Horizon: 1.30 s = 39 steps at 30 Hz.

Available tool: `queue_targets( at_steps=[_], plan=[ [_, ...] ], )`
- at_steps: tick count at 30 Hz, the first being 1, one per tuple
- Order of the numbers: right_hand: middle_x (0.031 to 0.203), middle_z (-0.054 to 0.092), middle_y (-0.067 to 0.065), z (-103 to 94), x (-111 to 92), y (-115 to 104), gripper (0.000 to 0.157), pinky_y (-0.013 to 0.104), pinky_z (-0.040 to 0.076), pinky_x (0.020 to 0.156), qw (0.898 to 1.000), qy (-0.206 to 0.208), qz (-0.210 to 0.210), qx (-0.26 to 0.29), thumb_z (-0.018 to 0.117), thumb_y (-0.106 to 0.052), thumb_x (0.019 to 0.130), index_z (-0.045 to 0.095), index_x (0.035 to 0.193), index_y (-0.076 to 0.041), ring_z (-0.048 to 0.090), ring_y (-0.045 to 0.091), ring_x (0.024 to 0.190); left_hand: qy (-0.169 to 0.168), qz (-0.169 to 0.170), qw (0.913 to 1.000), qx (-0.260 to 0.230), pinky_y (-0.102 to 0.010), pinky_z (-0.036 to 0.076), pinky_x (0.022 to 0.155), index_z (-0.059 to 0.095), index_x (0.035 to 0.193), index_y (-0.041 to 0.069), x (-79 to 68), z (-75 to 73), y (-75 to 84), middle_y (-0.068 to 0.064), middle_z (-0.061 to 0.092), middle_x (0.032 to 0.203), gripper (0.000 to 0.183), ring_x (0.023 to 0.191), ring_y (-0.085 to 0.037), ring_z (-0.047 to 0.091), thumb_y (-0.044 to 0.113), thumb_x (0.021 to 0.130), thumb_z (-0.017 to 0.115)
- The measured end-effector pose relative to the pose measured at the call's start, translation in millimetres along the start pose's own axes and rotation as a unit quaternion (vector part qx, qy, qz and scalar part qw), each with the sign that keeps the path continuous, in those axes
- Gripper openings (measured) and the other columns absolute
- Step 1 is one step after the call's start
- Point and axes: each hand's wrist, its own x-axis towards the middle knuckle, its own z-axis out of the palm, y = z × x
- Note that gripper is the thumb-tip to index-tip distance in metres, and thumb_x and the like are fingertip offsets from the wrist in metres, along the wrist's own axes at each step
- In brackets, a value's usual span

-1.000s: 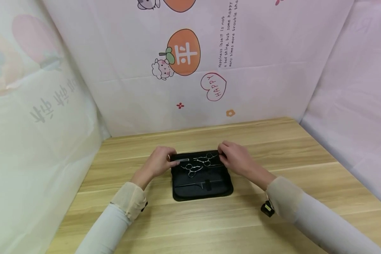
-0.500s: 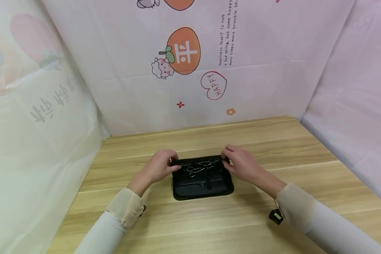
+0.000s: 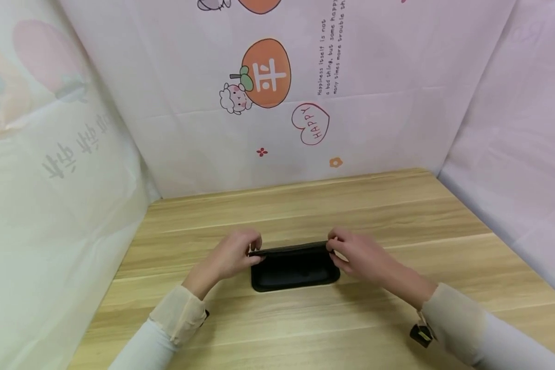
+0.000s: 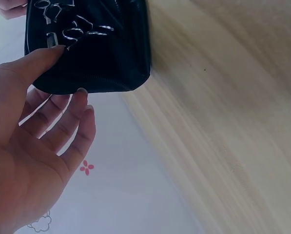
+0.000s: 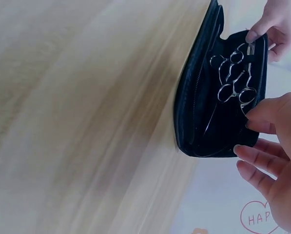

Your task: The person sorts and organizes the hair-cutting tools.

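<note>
A black zip-up scissor case (image 3: 296,280) lies on the wooden table, its far half raised and leaning over the near half. My left hand (image 3: 233,254) pinches the left corner of that raised half, thumb inside and fingers outside. At the opposite corner my right hand (image 3: 358,257) holds the edge in the same way. Metal scissors (image 5: 236,92) and a second pair of scissors (image 5: 228,62) sit inside the raised half, seen in both wrist views. From the head view the raised flap hides them.
The wooden table (image 3: 296,324) carries the case near its middle. Behind it hangs a white printed cloth (image 3: 189,154), and similar cloth stands at both sides. A small black device (image 3: 421,335) hangs at the right wrist.
Both hands have raised the case's far half and brought it toward me, from lying flat to steeply tilted. The scissors have gone out of sight in the head view.
</note>
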Motion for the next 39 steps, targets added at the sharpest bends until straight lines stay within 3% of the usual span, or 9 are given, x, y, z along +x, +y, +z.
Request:
queue_targets(
  at_steps=[8, 12, 19, 30, 39],
  plan=[
    [0.102, 0.059, 0.002, 3.8, -11, -4, 0.014, 0.024, 0.05, 0.059, 0.999, -0.02, -0.03, 0.008, 0.081, -0.007, 0.084, 0.069, 0.087, -0.015, 0.056, 0.01, 0.074, -0.038, -0.02, 0.999, -0.007, -0.026, 0.045, 0.063, 0.059, 0.085, 0.016, -9.2, 6.5, 5.2, 0.005, 0.056, 0.08, 0.03, 0.072, -0.008, 0.051, 0.023, 0.083, 0.087],
    [0.103, 0.059, 0.004, 5.8, -15, -7, 0.012, 0.025, 0.051, 0.061, 0.998, -0.042, -0.043, -0.001, 0.081, -0.008, 0.085, 0.07, 0.087, -0.015, 0.057, 0.011, 0.075, -0.056, -0.014, 0.9983, 0.002, -0.028, 0.043, 0.065, 0.057, 0.087, 0.015, -13.6, 10.1, 7.1, 0.002, 0.055, 0.079, 0.037, 0.073, -0.009, 0.049, 0.029, 0.079, 0.09],
    [0.102, 0.054, 0.003, 9.3, -19, -12, 0.015, 0.022, 0.044, 0.057, 0.995, -0.084, -0.049, 0.003, 0.08, -0.009, 0.086, 0.068, 0.084, -0.017, 0.048, 0.009, 0.072, -0.089, -0.008, 0.996, 0.004, -0.028, 0.043, 0.064, 0.059, 0.09, 0.019, -18.0, 14.6, 5.3, 0.005, 0.054, 0.083, 0.044, 0.074, -0.01, 0.049, 0.038, 0.072, 0.094],
    [0.098, 0.047, -0.002, 22.8, -18, -12, 0.03, 0.022, 0.038, 0.058, 0.988, -0.148, -0.012, 0.034, 0.077, -0.013, 0.091, 0.054, 0.076, -0.022, 0.041, 0.008, 0.068, -0.141, -0.025, 0.9892, 0.031, -0.028, 0.038, 0.064, 0.056, 0.088, 0.021, -18.1, 26.7, 6.0, 0.006, 0.049, 0.087, 0.045, 0.075, -0.011, 0.046, 0.05, 0.076, 0.088],
    [0.099, 0.051, -0.008, 18.5, -16, 2, 0.016, 0.023, 0.046, 0.063, 0.978, -0.168, 0.039, 0.115, 0.074, -0.023, 0.096, 0.061, 0.086, -0.025, 0.048, 0.003, 0.071, -0.133, -0.025, 0.9891, 0.059, -0.032, 0.038, 0.07, 0.054, 0.087, 0.022, -12.1, 30.2, 14.1, 0.007, 0.047, 0.091, 0.048, 0.081, -0.014, 0.044, 0.052, 0.075, 0.088]
  ],
)
